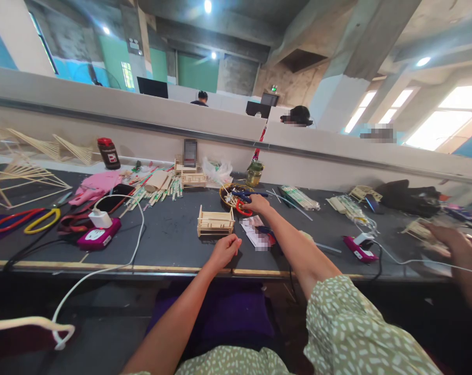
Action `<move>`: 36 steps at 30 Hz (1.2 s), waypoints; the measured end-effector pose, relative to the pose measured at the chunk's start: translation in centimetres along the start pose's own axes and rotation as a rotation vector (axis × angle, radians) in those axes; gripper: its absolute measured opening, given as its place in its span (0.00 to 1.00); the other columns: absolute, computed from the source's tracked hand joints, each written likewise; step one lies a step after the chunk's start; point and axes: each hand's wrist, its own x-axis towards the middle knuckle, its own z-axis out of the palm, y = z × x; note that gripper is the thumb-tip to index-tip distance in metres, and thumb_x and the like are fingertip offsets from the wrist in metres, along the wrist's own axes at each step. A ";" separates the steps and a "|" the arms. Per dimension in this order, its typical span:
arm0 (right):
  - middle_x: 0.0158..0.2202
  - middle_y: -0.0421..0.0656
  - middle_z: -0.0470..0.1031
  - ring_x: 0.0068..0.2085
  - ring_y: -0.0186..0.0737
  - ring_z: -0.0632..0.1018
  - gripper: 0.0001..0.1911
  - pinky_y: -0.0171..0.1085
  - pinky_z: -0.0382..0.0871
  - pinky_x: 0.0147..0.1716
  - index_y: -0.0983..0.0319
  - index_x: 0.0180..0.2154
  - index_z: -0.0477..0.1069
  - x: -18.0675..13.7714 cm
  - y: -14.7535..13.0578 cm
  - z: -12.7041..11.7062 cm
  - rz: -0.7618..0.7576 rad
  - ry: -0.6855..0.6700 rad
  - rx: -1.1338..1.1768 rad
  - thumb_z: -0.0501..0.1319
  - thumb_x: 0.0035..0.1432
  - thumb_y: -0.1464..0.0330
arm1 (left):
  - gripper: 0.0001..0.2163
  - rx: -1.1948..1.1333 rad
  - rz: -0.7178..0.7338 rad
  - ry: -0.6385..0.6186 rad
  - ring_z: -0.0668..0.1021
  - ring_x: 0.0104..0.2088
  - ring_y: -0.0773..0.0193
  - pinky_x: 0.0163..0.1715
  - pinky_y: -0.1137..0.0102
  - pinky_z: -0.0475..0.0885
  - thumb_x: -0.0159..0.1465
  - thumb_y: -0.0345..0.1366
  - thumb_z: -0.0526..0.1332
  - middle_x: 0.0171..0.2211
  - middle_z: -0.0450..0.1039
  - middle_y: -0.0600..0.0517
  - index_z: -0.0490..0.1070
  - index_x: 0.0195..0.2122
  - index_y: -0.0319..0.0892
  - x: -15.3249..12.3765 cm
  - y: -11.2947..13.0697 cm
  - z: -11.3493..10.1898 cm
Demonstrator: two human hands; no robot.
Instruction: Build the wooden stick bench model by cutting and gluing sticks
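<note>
My right hand (258,204) reaches to the edge of a round basket (222,200) that contains small pale pieces. Its fingers are closed on the red loop handle of what look like scissors (243,209). A dark blue tool (239,196) lies across the basket, right by those fingers. Closer to me, my left hand (225,251) is closed at the table's front, its fingertips pressed together. Whatever they hold, if anything, is too small to make out. Just beyond it stands a small frame of thin wooden sticks (215,223), apart from both hands.
Printed paper (253,232) lies below my right forearm. Loose sticks (161,188), a jar (255,173) and bagged sticks (298,198) line the back. A white cable (143,224) loops from a purple power strip (99,237). Another person's hand (449,237) works at right.
</note>
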 end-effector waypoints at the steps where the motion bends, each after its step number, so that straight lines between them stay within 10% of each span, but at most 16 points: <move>1: 0.49 0.53 0.76 0.48 0.48 0.78 0.32 0.35 0.70 0.39 0.64 0.49 0.73 0.1 -0.3 0.0 -0.006 -0.005 -0.012 0.64 0.51 0.48 | 0.18 0.002 -0.003 -0.001 0.62 0.18 0.72 0.20 0.76 0.54 0.65 0.49 0.51 0.18 0.64 0.57 0.61 0.24 0.42 0.0 0.0 0.0; 8: 0.51 0.57 0.75 0.51 0.50 0.77 0.20 0.36 0.68 0.46 0.66 0.50 0.73 1.4 0.4 -0.9 -0.057 0.011 -0.101 0.64 0.56 0.66 | 0.18 0.027 -0.003 -0.008 0.63 0.18 0.72 0.20 0.75 0.55 0.66 0.48 0.51 0.18 0.65 0.57 0.62 0.25 0.41 0.0 -0.3 -0.1; 16: 0.46 0.50 0.78 0.47 0.44 0.77 0.15 0.32 0.67 0.42 0.62 0.47 0.76 1.9 3.3 -0.9 -0.084 0.025 -0.143 0.59 0.61 0.64 | 0.17 0.030 0.007 -0.014 0.64 0.19 0.71 0.21 0.75 0.56 0.66 0.48 0.51 0.19 0.65 0.57 0.63 0.26 0.42 0.0 -0.3 0.0; 36: 0.48 0.62 0.77 0.54 0.55 0.75 0.16 0.45 0.69 0.51 0.68 0.45 0.78 3.0 -4.3 1.1 -0.061 0.015 -0.104 0.64 0.54 0.70 | 0.17 0.007 -0.043 -0.017 0.64 0.19 0.71 0.20 0.75 0.56 0.64 0.49 0.52 0.18 0.64 0.57 0.62 0.24 0.42 -0.2 0.5 -0.2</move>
